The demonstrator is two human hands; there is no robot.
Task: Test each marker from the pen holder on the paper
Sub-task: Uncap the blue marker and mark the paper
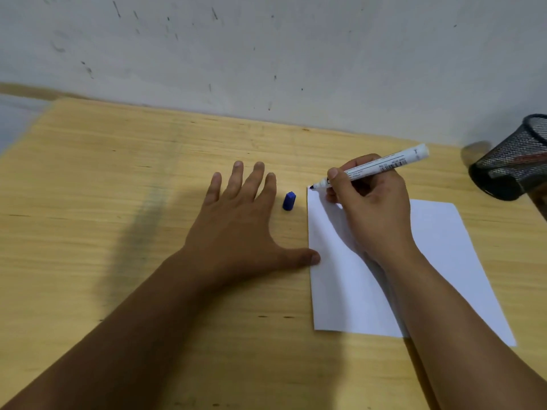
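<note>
My right hand point(370, 208) grips a white marker point(381, 165) with its dark tip touching the top left corner of the white paper point(444, 247). The marker's blue cap point(289, 201) stands on the wooden table just left of the paper. My left hand point(239, 229) lies flat on the table with fingers spread, its thumb tip on the paper's left edge. A black mesh pen holder point(512, 161) stands at the far right by the wall; something reddish shows through the mesh.
The wooden table point(118, 187) runs up to a scuffed white wall point(266, 54) at the back. Its left edge shows at the far left. My right forearm lies across the lower part of the paper.
</note>
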